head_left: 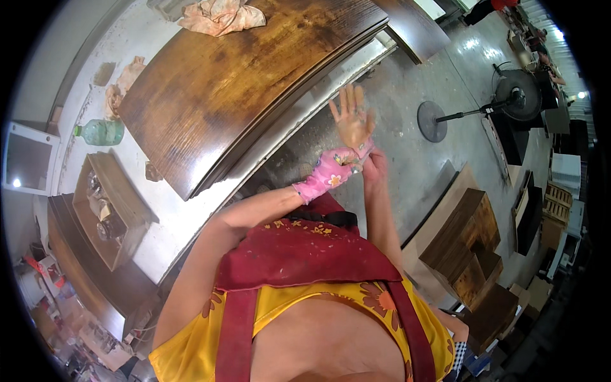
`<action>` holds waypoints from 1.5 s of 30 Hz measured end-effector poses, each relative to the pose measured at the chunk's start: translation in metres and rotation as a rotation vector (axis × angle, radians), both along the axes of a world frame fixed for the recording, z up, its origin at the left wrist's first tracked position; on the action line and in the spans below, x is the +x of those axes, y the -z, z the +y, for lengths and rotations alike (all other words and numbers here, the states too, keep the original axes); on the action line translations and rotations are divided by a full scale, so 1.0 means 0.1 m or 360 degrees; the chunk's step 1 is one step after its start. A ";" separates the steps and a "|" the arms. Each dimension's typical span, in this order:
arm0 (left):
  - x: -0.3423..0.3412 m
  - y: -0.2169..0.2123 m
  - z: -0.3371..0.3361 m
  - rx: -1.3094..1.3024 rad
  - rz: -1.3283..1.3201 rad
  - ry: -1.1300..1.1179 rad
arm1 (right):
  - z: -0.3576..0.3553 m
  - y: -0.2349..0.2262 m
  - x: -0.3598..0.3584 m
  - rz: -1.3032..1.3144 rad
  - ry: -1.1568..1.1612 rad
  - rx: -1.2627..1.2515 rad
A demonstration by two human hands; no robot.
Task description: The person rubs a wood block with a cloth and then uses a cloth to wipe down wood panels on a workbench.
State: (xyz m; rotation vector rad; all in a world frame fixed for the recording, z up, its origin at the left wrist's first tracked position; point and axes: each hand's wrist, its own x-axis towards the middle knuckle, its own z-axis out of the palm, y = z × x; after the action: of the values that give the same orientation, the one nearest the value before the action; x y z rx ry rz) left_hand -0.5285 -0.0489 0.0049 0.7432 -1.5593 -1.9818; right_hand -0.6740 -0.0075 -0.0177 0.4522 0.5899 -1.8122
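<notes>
While your right hand [353, 121] stands open, fingers spread and grasping nothing, your left hand [338, 164] curls closed on the right wrist [377, 169]; whether it also pinches fabric there, I cannot tell. Your pink, flower-printed, cloth-looking glove [316, 184] covers that left hand. Expect it to handle light, soft and limp, probably a little stretchy; its cuff [303, 193] looks the best place to take hold.
</notes>
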 end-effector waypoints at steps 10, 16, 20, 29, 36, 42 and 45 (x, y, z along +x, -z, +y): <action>-0.12 0.10 -0.12 0.0211 0.0255 -0.0064 | 0.07 0.18 0.17 0.1202 -0.0947 0.0035; -0.15 0.32 0.02 0.0004 0.0112 0.0075 | 0.16 0.40 0.08 0.0930 -0.1036 -0.0165; -0.08 0.46 0.07 -0.0046 0.0081 0.0106 | -0.22 -0.46 0.32 0.0718 -0.1405 -0.0652; -0.09 0.40 -0.01 -0.0279 -0.0001 0.0297 | -0.51 0.14 0.12 0.1338 -0.0406 -0.0755; -0.12 0.08 -0.11 0.0256 0.0185 0.0310 | -0.40 -0.01 0.10 0.0879 -0.0928 -0.0467; 1.29 -1.34 -0.31 0.1350 -0.0280 0.0801 | -0.29 0.49 0.00 0.1040 -0.0831 -0.0624; 1.21 -0.97 -0.31 0.1305 -0.0174 0.0826 | -0.32 0.67 -0.01 0.0603 -0.0876 -0.0317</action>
State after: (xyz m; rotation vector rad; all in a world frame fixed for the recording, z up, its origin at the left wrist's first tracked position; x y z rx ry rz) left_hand -0.4073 -0.0799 0.1024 0.7921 -1.0078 -3.0765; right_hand -0.6745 -0.0395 -0.0852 -0.1871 0.7013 -1.4049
